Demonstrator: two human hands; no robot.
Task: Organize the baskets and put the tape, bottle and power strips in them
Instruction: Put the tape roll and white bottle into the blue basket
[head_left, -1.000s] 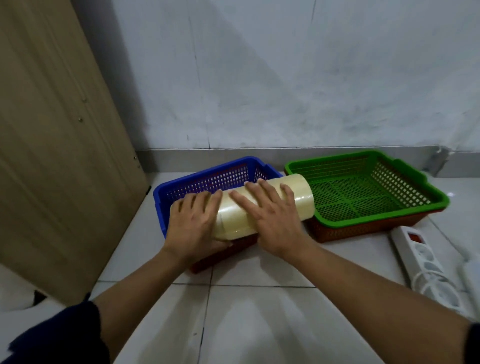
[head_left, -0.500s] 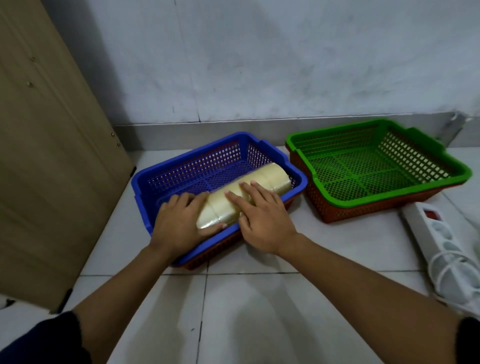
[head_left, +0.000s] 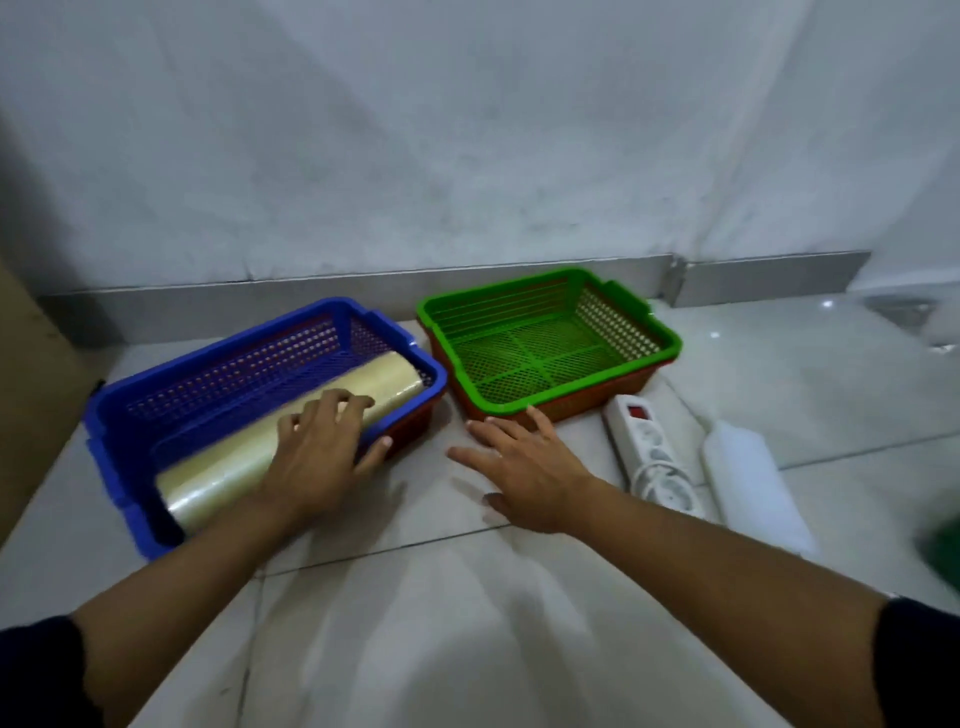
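Two hands show: left hand (head_left: 317, 457) rests flat on the tape rolls (head_left: 291, 447) inside the blue basket (head_left: 218, 358); right hand (head_left: 524, 462), fingers spread and empty, hovers near the green basket (head_left: 550, 343).

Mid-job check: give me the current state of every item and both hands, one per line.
Stack of clear tape rolls: lying inside the blue basket.
Blue plastic mesh basket: holds tape, nested over a red one.
Green plastic mesh basket: empty, nested over a red one.
White power strip: on floor.
White translucent bottle: lying on floor.
Left hand: resting on tape.
Right hand: open, empty.
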